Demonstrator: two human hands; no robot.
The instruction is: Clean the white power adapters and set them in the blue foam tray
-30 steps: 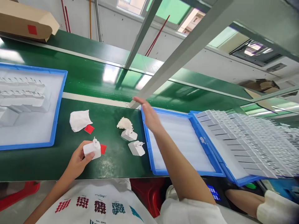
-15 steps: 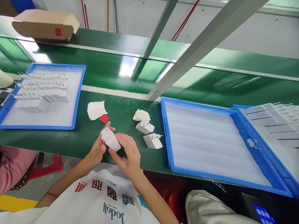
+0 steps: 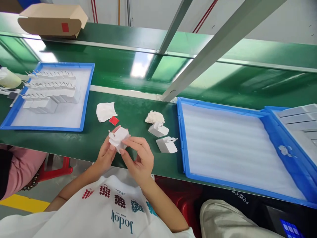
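Pinched a white plug with left hand and right hand, maybe checking it. Likely needed gentle turning next, clear of red square beyond grip.

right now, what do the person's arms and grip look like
The left grip and right grip are ungloved hands; forearms bare, no watch showing. One white sleeve shows, on the right; the white shirt has red and teal prints.

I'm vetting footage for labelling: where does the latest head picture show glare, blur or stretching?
Head view: bright glare on the green surface; head view: the middle tray looks stretched toward the right; head view: the held plug shows no heavy blur.
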